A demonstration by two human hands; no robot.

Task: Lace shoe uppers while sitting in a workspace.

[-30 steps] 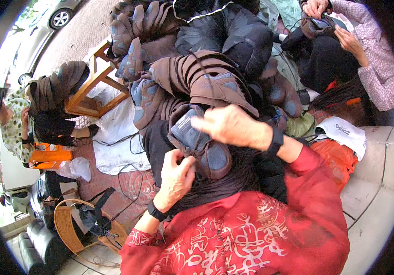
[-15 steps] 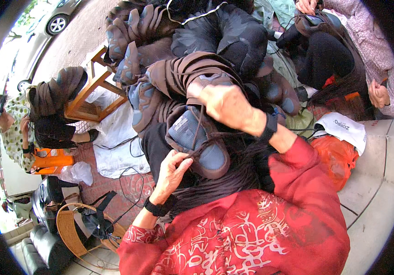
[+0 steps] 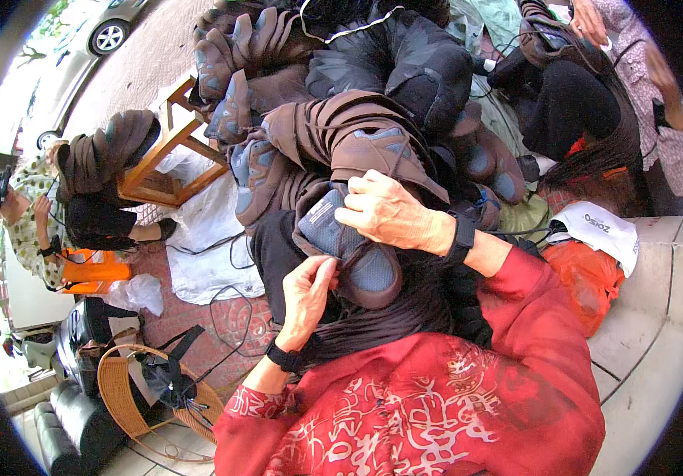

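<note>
A brown shoe upper with a blue-grey tongue and toe lies across my lap, its toe toward me. My left hand is closed in a pinch at its left edge, on a dark shoelace near the lacing. Over the tongue, my right hand has its fingers pinched together; a dark lace runs up from it, though the fingers partly hide their grip. Just beyond lies a fanned stack of brown uppers. Many long dark laces hang in a bundle between the upper and my red top.
Black uppers and more brown ones are piled beyond. A wooden stool frame stands left of the pile. Co-workers sit at left and right with uppers. An orange bag lies at right, a wicker chair at lower left.
My right hand has come down from above the stack to the shoe's tongue. My left hand stays pinched near the lacing. The right co-worker's hands have moved upward.
</note>
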